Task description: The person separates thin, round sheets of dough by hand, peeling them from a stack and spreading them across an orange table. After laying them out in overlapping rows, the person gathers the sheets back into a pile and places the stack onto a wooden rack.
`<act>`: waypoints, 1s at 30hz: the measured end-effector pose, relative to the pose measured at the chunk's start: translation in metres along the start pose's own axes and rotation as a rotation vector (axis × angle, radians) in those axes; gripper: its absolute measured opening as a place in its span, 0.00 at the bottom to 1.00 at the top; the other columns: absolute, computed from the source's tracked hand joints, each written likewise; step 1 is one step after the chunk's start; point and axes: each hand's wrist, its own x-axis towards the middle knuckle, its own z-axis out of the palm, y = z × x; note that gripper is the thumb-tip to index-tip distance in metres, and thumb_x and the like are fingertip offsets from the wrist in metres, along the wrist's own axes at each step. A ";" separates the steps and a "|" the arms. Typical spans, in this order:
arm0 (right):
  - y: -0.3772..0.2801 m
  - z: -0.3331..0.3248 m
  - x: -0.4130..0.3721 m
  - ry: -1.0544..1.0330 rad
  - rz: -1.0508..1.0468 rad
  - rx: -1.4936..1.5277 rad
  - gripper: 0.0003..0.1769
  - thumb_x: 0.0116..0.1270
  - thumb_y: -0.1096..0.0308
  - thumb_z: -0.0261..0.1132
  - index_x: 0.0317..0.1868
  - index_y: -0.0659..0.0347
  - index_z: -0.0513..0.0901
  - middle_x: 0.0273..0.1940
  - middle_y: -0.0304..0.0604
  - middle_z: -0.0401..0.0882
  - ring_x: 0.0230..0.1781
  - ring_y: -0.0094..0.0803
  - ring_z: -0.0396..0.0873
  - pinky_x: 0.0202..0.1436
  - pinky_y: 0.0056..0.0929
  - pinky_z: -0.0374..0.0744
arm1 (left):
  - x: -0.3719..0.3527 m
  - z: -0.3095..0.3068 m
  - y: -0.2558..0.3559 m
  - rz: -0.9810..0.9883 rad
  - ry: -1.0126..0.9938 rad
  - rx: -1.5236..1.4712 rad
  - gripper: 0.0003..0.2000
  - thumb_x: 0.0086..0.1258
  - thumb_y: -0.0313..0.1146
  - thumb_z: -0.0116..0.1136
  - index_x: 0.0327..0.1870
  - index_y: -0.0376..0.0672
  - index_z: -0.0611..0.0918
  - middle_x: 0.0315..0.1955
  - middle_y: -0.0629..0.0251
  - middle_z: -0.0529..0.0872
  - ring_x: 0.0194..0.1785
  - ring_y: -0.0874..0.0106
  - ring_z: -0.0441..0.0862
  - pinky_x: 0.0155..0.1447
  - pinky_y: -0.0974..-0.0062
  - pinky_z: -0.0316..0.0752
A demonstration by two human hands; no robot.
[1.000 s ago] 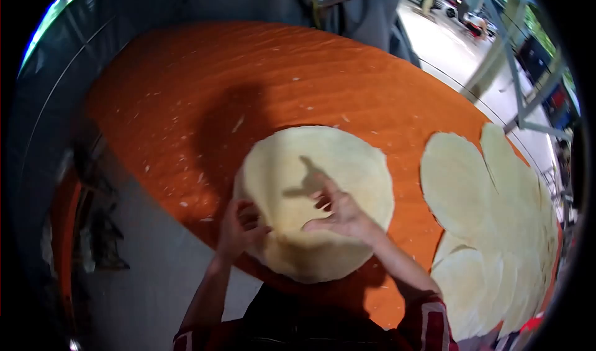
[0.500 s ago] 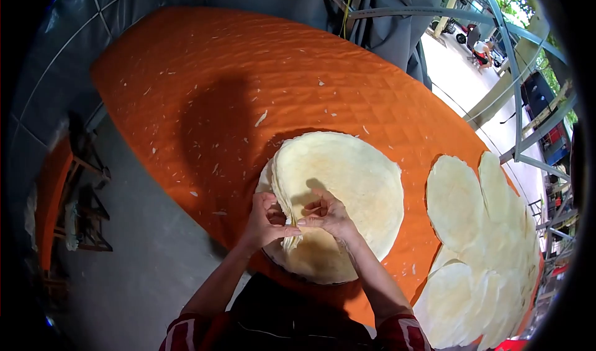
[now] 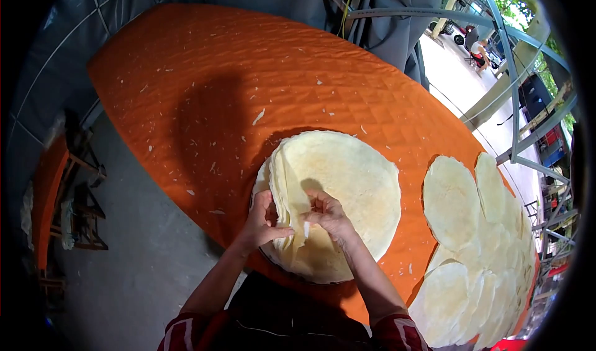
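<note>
- While one stack (image 3: 354, 183) of thin, pale, round sheets lies on the near part of the orange cloth (image 3: 248, 72), two bare hands work at its near-left rim; the sheets in it are too thin to count.
- One top sheet (image 3: 287, 186) is curled up along the left edge of the stack, its lifted edge standing between the two hands.
- Left hand (image 3: 264, 217): palm turned inward, forearm coming up from the lower left, thumb and fingers pressed together on the lifted edge.
- Right hand (image 3: 326, 214): resting over the stack, fingers curled, fingertips pinching the same edge just beside the left thumb.
- Loose sheets (image 3: 453, 199) lie overlapped along the right of the cloth, well apart from the hands; at least eight show, the rest blur together.
- Many small pale crumbs (image 3: 258, 116) dot the cloth beyond the stack.
</note>
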 end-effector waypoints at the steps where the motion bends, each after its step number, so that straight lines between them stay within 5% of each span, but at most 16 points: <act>1: 0.006 -0.003 0.002 -0.015 -0.057 0.057 0.37 0.47 0.72 0.72 0.57 0.68 0.64 0.40 0.45 0.74 0.38 0.26 0.74 0.41 0.22 0.75 | 0.000 0.000 -0.002 0.008 0.007 0.031 0.43 0.41 0.25 0.70 0.57 0.38 0.53 0.54 0.56 0.63 0.58 0.66 0.62 0.60 0.69 0.60; 7: -0.011 0.036 0.008 0.132 -0.028 -0.367 0.36 0.52 0.63 0.70 0.55 0.74 0.64 0.39 0.47 0.75 0.37 0.28 0.75 0.39 0.21 0.75 | 0.004 0.007 0.004 0.058 0.014 0.299 0.44 0.38 0.28 0.72 0.57 0.36 0.55 0.55 0.54 0.63 0.60 0.66 0.61 0.63 0.70 0.54; 11: -0.016 0.020 0.012 0.074 0.126 0.004 0.37 0.47 0.63 0.73 0.54 0.73 0.67 0.35 0.44 0.78 0.29 0.24 0.74 0.28 0.18 0.70 | 0.004 0.006 0.006 0.048 0.025 0.221 0.43 0.37 0.29 0.72 0.56 0.37 0.56 0.53 0.55 0.64 0.60 0.67 0.60 0.63 0.71 0.54; 15: -0.018 0.014 0.014 0.096 0.205 0.008 0.37 0.44 0.63 0.74 0.53 0.72 0.68 0.35 0.44 0.78 0.28 0.23 0.73 0.26 0.16 0.68 | 0.004 0.008 0.011 -0.003 0.048 0.129 0.42 0.36 0.28 0.72 0.55 0.38 0.58 0.53 0.56 0.65 0.60 0.68 0.60 0.63 0.72 0.53; 30: -0.017 0.015 0.012 -0.106 0.053 -0.142 0.29 0.44 0.77 0.72 0.50 0.67 0.72 0.43 0.41 0.77 0.41 0.26 0.75 0.47 0.22 0.74 | 0.003 0.002 0.004 -0.037 0.039 0.104 0.39 0.39 0.24 0.59 0.57 0.35 0.56 0.52 0.57 0.65 0.58 0.68 0.62 0.63 0.73 0.52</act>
